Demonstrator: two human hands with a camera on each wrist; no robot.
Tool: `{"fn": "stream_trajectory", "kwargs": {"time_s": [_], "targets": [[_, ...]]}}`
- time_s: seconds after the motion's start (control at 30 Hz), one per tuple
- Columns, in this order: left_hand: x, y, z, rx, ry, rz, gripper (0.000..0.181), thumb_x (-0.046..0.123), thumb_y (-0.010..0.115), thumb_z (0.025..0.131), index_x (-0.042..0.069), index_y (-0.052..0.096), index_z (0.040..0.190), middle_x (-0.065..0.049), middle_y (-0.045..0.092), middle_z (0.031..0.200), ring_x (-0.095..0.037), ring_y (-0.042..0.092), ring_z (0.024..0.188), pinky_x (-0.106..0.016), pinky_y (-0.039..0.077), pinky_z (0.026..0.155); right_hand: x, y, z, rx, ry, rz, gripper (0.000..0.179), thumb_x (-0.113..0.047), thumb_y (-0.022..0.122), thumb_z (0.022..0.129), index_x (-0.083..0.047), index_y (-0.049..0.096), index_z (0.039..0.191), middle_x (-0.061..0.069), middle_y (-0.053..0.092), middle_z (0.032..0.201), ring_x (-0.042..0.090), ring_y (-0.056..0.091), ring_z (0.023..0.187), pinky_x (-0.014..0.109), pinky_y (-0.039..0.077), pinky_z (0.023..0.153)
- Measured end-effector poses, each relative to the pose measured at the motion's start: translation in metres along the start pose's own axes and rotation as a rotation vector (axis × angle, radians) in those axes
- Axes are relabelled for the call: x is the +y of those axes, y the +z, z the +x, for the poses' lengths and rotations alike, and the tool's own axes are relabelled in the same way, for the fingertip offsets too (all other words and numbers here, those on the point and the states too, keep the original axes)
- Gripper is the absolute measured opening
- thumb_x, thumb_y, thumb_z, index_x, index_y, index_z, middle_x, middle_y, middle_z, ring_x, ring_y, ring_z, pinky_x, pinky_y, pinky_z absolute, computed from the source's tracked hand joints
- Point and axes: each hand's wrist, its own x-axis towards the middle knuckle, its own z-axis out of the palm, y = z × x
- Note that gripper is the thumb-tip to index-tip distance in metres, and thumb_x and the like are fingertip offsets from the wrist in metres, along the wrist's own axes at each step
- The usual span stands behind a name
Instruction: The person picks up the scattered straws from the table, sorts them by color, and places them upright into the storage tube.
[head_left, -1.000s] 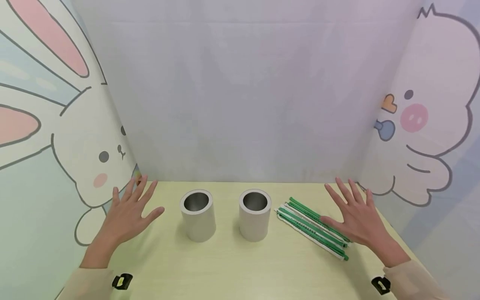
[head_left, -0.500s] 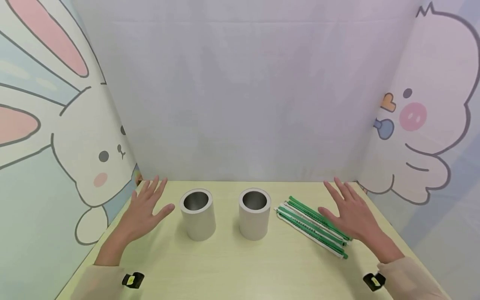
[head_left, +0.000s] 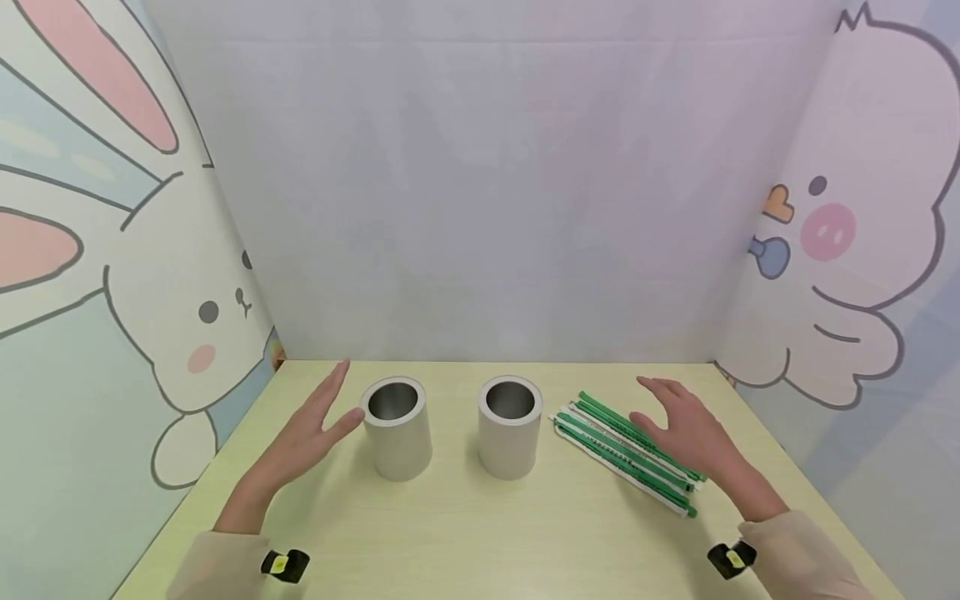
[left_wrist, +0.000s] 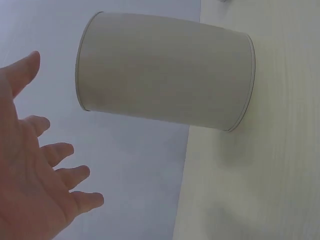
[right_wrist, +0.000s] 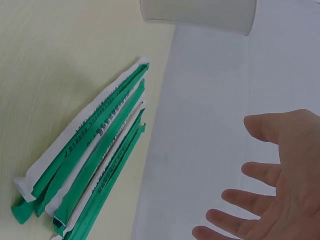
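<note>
Two pale grey cylindrical cups with thick rims and dark insides stand upright on the table: a left cup (head_left: 401, 446) and a right cup (head_left: 508, 442). My left hand (head_left: 300, 437) hovers beside the left cup, fingers extended and thumb apart. Its thumb tip overlaps that cup's rim in the head view, while the left wrist view shows a gap between hand (left_wrist: 30, 175) and cup (left_wrist: 165, 70). Over the right end of a bundle of long, slim green-and-white wrapped packets (head_left: 626, 454) is my right hand (head_left: 690, 429), loosely spread and holding nothing. Small print marks the packets (right_wrist: 95, 145).
The pale yellow table (head_left: 480, 542) meets a plain whitish cloth backdrop (head_left: 480, 200) at its far edge. Side panels carry a cartoon rabbit (head_left: 180, 333) on the left and a white cartoon figure (head_left: 847, 208) on the right. Black wrist cameras sit at both sleeves.
Both hands have moved inward, the left to the right towards the left cup and the right slightly to the left, turning their palms more to face each other. The cups and packets stay put.
</note>
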Motion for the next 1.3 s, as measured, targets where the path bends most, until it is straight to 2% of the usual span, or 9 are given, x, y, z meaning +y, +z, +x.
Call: {"fn": "stream_trajectory", "kwargs": {"time_s": [0.17,0.3,0.4,0.57,0.9,1.3], "targets": [[-0.001,0.006,0.0,0.011,-0.032,-0.053,0.084,0.038,0.062,0.108,0.024,0.01,0.173,-0.016,0.015,0.177,-0.05,0.02,0.158,-0.078,0.025,0.119,-0.002,0.008,0.002,-0.008,0.02,0.054,0.065,-0.034,0.07,0.104,0.001,0.048,0.155,0.03,0.051,0.151,0.054,0.052,0.134,0.074,0.048,0.102],[-0.002,0.01,0.0,0.001,-0.073,-0.159,0.083,0.038,0.061,0.109,0.027,0.008,0.172,-0.014,0.016,0.177,-0.049,0.025,0.157,-0.069,0.03,0.122,-0.006,0.011,0.004,-0.011,0.018,0.086,0.064,-0.032,0.07,0.104,0.001,0.049,0.155,0.031,0.053,0.149,0.054,0.054,0.132,0.073,0.048,0.101],[-0.002,0.014,0.0,-0.008,-0.101,-0.231,0.083,0.039,0.061,0.109,0.028,0.008,0.172,-0.014,0.017,0.177,-0.048,0.024,0.158,-0.067,0.029,0.123,-0.007,0.013,0.005,-0.011,0.019,0.105,0.063,-0.03,0.071,0.104,0.002,0.05,0.154,0.031,0.054,0.148,0.054,0.055,0.13,0.072,0.05,0.1],[-0.002,0.019,-0.001,-0.012,-0.156,-0.302,0.081,0.041,0.061,0.109,0.03,0.011,0.172,-0.015,0.02,0.176,-0.048,0.023,0.158,-0.071,0.032,0.121,-0.007,0.017,0.007,-0.021,0.031,0.14,0.06,-0.027,0.071,0.104,0.002,0.052,0.152,0.031,0.057,0.144,0.051,0.061,0.122,0.068,0.054,0.094],[0.001,0.025,-0.001,-0.021,-0.193,-0.449,0.076,0.035,0.059,0.11,0.024,0.015,0.172,-0.019,0.022,0.175,-0.048,0.022,0.159,-0.071,0.025,0.124,-0.001,0.021,0.013,-0.075,0.111,0.218,0.053,-0.026,0.068,0.105,0.003,0.056,0.148,0.031,0.062,0.14,0.051,0.065,0.119,0.063,0.058,0.094],[-0.002,0.035,0.0,-0.007,-0.237,-0.511,0.073,0.038,0.058,0.111,0.021,0.02,0.171,-0.02,0.023,0.173,-0.047,0.023,0.158,-0.069,0.022,0.126,0.02,0.035,0.028,-0.097,0.18,0.219,0.048,-0.021,0.067,0.105,0.003,0.058,0.146,0.031,0.063,0.138,0.051,0.065,0.12,0.06,0.06,0.094]]}}
